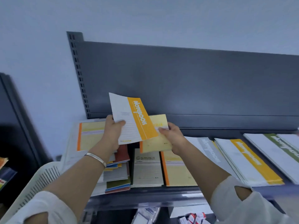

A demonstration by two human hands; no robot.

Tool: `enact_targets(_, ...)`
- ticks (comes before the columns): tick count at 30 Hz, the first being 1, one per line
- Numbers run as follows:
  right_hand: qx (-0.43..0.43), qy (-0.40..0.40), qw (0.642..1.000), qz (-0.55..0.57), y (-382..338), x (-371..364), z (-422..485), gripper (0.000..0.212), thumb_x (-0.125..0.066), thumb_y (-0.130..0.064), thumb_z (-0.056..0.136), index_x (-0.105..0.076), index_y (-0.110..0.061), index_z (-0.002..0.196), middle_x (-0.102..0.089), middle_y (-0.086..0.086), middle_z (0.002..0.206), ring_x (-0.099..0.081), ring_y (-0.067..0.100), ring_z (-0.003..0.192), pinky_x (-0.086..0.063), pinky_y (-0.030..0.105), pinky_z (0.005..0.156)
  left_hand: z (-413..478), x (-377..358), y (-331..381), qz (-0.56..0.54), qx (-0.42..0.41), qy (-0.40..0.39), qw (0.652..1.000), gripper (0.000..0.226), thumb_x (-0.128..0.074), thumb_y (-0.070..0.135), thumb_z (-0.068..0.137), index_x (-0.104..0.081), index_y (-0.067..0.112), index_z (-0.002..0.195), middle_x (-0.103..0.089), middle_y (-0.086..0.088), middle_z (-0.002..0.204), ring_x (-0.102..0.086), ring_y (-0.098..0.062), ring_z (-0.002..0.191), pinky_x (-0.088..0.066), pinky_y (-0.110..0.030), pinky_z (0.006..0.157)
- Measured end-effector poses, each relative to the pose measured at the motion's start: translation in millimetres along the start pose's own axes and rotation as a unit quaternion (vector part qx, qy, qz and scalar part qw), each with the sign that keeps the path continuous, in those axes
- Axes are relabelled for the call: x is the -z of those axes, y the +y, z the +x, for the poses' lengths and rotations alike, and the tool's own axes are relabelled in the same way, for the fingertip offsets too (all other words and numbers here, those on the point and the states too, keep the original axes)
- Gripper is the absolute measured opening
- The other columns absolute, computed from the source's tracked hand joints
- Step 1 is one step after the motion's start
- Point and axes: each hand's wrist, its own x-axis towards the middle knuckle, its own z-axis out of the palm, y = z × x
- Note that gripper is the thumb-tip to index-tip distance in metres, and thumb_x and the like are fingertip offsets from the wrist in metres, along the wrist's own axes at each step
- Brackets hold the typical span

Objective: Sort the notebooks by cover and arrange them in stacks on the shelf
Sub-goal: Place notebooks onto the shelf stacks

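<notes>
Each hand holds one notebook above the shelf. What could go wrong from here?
The left hand pinches the yellow-band notebook by one edge only; that grip may let it bend or slip. Its matching stack lies far right, beyond the right hand and its pale notebook, so arms may cross. The loose pile below is fanned and could slide if bumped.

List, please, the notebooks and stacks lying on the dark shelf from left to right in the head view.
Pale yellow notebook with orange spine → untidy pile of mixed-colour notebooks → cream Gambit notebook → second yellow orange-spined notebook → white grey-banded notebook → white yellow-banded stack → white green-banded stack.
</notes>
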Motion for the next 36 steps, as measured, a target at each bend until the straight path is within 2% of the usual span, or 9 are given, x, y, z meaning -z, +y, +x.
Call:
enact_targets(2,-0.005,0.024,0.999,-0.041,8.5,21.5,-2.3,0.029,-0.055,-0.008,0.094,-0.054,-0.010,0.123,-0.064,0.004,0.097,-0.062,0.021,0.081,-0.051,0.030,0.065,-3.4,-9.2,-4.1,0.036,-0.010,0.014,0.999,0.027,-0.051,0.001,0.093,-0.039,0.006,0.117,-0.057,-0.013,0.115,-0.059,-0.031,0.102,-0.052,-0.049,0.086)
enact_targets(9,-0.042,0.028,0.983,-0.177,36.7,72.1,-15.1,0.043,-0.053,-0.008,0.094,-0.041,-0.014,0.134,-0.058,0.013,0.124,-0.058,0.033,0.111,-0.050,0.048,0.095,-34.8,-38.6,-25.2,0.078,-0.027,0.065,0.994,0.036,-0.051,0.000,0.093,-0.040,0.009,0.127,-0.058,-0.008,0.118,-0.060,-0.030,0.101,-0.052,-0.047,0.084)
enact_targets(14,-0.005,0.022,0.942,-0.336,54.8,74.3,-22.2,0.046,-0.046,-0.007,0.095,-0.033,-0.014,0.139,-0.056,0.013,0.126,-0.056,0.030,0.110,-0.049,0.032,0.077,-64.3,-38.2,-34.4,0.092,-0.028,0.097,0.991,0.039,-0.050,0.002,0.094,-0.037,0.010,0.130,-0.053,-0.005,0.115,-0.057,-0.030,0.104,-0.051,-0.050,0.089)
enact_targets(18,0.051,0.015,0.848,-0.528,62.4,67.4,-38.3,0.058,-0.049,-0.002,0.091,-0.028,-0.010,0.144,-0.042,0.018,0.135,-0.053,0.033,0.113,-0.046,0.033,0.080,-79.1,-34.1,-40.8,0.107,-0.020,0.110,0.988,0.043,-0.051,0.005,0.095,-0.033,0.011,0.133,-0.052,-0.008,0.124,-0.056,-0.032,0.108,-0.050,-0.053,0.091)
enact_targets(21,0.119,0.006,0.728,-0.676,60.8,63.5,-51.1,0.049,-0.055,-0.006,0.087,-0.047,-0.011,0.135,-0.025,0.017,0.150,-0.034,0.035,0.132,-0.040,0.039,0.102,-83.5,-34.2,-42.5,0.104,-0.014,0.106,0.989,0.044,-0.050,0.006,0.095,-0.032,0.012,0.135,-0.051,-0.009,0.125,-0.056,-0.031,0.108,-0.049,-0.053,0.092)
enact_targets(23,0.160,-0.036,0.689,-0.706,61.9,61.8,-52.6,0.040,-0.052,-0.004,0.087,-0.056,-0.011,0.125,-0.036,0.014,0.143,-0.039,0.034,0.130,-0.040,0.040,0.101,-85.5,-36.6,-41.1,0.113,-0.018,0.101,0.988,0.043,-0.051,0.006,0.095,-0.033,0.012,0.134,-0.050,-0.008,0.124,-0.056,-0.029,0.105,-0.050,-0.051,0.091)
enact_targets(28,0.152,-0.114,0.671,-0.717,60.7,55.1,-51.4,0.029,-0.043,0.001,0.088,-0.060,-0.007,0.109,-0.058,0.010,0.109,-0.058,0.029,0.101,-0.043,0.032,0.071,-77.9,-37.7,-35.4,0.138,-0.030,0.063,0.988,0.036,-0.048,0.005,0.095,-0.037,0.013,0.129,-0.052,-0.008,0.121,-0.057,-0.029,0.106,-0.051,-0.050,0.090)
enact_targets(33,0.154,-0.103,0.693,-0.697,51.8,63.0,-45.3,0.019,-0.043,-0.004,0.091,-0.060,-0.009,0.098,-0.054,0.009,0.098,-0.055,0.026,0.089,-0.040,0.030,0.068,-62.3,-47.9,-32.3,0.144,-0.034,0.023,0.989,0.040,-0.048,0.001,0.093,-0.037,0.011,0.130,-0.055,-0.009,0.120,-0.059,-0.029,0.104,-0.053,-0.046,0.084)
enact_targets(36,0.166,-0.048,0.709,-0.683,48.8,83.7,-44.3,0.028,-0.045,-0.008,0.092,-0.059,-0.010,0.116,-0.055,0.010,0.114,-0.056,0.030,0.105,-0.043,0.033,0.074,-55.2,-72.3,-34.4,0.102,-0.032,-0.011,0.994,0.043,-0.047,-0.003,0.090,-0.038,0.007,0.131,-0.057,-0.010,0.117,-0.060,-0.030,0.101,-0.054,-0.040,0.078)
